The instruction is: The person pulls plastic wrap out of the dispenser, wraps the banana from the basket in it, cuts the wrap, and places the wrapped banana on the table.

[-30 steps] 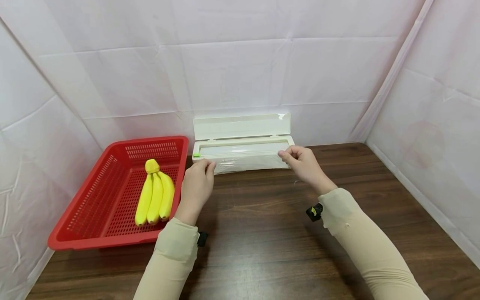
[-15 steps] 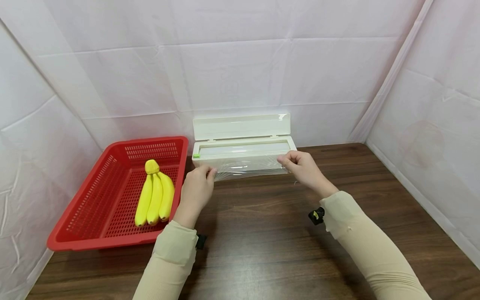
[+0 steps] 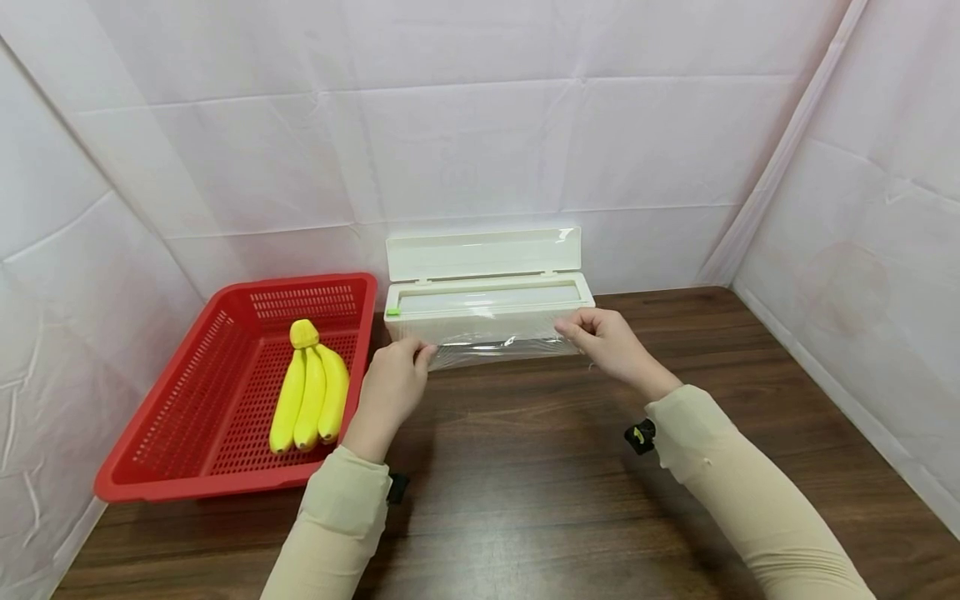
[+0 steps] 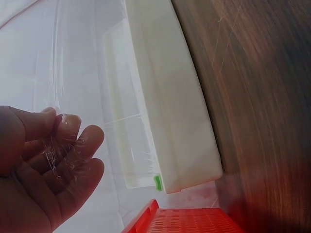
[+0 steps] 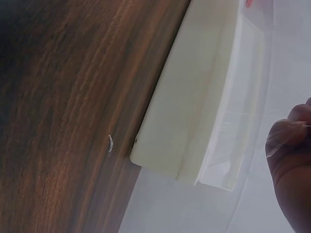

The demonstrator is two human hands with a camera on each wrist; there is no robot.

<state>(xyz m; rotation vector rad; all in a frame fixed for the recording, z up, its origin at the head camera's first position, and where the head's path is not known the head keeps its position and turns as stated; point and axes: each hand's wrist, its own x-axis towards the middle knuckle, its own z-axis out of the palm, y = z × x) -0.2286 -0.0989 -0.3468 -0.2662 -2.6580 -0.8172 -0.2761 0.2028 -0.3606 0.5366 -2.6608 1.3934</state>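
Observation:
A white cling film dispenser point(image 3: 487, 285) stands against the back curtain with its lid point(image 3: 483, 252) raised. Clear cling film point(image 3: 495, 348) stretches out of it toward me, between both hands. My left hand point(image 3: 393, 379) pinches the film's left corner between thumb and forefinger; in the left wrist view, loose film point(image 4: 65, 162) drapes over the other fingers. With thumb and fingertips my right hand point(image 3: 615, 346) pinches the right corner; only part of that hand point(image 5: 294, 165) shows in the right wrist view. A green slider point(image 3: 393, 312) sits at the dispenser's left end.
To the left, a red plastic basket point(image 3: 217, 482) holds a bunch of yellow bananas point(image 3: 310, 396). Its right rim is close beside my left hand. Dark wooden table point(image 3: 510, 483) extends in front, with white curtains point(image 3: 465, 150) behind and at the sides.
Both hands have moved slightly toward me and down, drawing more film out of the dispenser. Its front edge now hangs farther forward. Basket and bananas have stayed put.

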